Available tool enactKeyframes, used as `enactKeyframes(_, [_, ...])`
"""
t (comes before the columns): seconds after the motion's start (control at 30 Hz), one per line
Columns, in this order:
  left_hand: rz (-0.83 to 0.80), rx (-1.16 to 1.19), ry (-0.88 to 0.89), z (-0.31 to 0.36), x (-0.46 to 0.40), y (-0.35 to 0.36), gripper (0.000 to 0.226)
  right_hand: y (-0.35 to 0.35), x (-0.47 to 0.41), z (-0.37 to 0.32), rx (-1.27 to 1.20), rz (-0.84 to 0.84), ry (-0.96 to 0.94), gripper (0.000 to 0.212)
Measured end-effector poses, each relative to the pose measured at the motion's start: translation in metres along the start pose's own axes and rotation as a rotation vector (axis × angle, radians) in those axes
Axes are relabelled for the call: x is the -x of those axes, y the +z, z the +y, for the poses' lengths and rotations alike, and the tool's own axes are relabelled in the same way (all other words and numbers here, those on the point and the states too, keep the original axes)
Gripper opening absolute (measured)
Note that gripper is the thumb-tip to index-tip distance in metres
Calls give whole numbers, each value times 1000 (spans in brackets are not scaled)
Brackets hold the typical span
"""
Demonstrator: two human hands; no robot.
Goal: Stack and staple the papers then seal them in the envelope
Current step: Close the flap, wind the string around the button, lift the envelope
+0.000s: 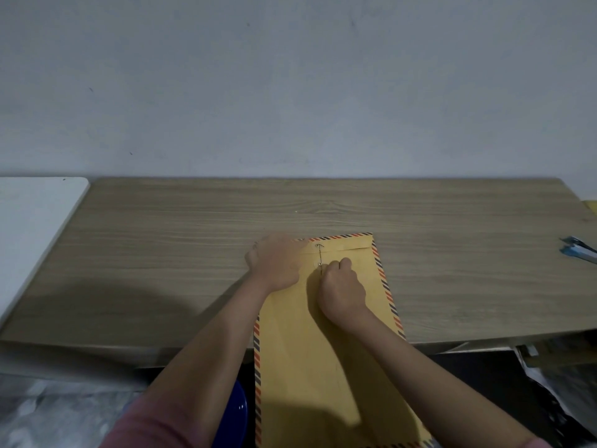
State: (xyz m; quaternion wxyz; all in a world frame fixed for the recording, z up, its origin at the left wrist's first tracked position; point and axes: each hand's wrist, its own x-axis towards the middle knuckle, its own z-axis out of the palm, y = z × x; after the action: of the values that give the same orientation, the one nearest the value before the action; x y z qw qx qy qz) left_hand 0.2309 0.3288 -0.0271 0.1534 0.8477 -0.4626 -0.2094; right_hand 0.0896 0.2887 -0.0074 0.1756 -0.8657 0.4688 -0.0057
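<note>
Pinching the thin closure string (319,256) between curled fingers, the right hand (339,291) works at the flap, while the left hand (274,263) lies flat pinning the light, bendable manila envelope (323,367), which overhangs the tabletop (161,247) edge at 6 o'clock.

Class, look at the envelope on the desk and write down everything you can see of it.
The envelope is large, brown-yellow paper with a red-and-blue striped border. It lies flat, lengthwise away from the person, its near end hanging over the desk edge. The flap at the far end is folded down, and a thin string runs between two small buttons. The left hand presses the far left corner; the right hand pinches the string at the lower button.
</note>
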Motion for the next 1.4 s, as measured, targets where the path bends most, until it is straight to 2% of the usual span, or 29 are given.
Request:
enactKeyframes(0.23, [-11,1,-4,-1,0,-1,52,3,5,10,-158,54,-53,15])
enactKeyframes(0.6, [-18,-27,-9,1,1,-3,53,15,9,8,-294,70,-53,19])
enactKeyframes(0.87, [-29,-6,21,-1,1,-3,53,6,-21,1,-364,34,-137,18])
enactKeyframes(1.03, [22,55,32,-5,-1,-1,50,-15,-66,3,-297,-15,-214,13])
enactKeyframes(1.27, [34,73,18,-3,2,-4,49,-38,-109,-1,41,-161,-487,14])
enactKeyframes(1.4, [27,66,21,-3,3,-4,49,-43,-120,-4,111,-198,-533,16])
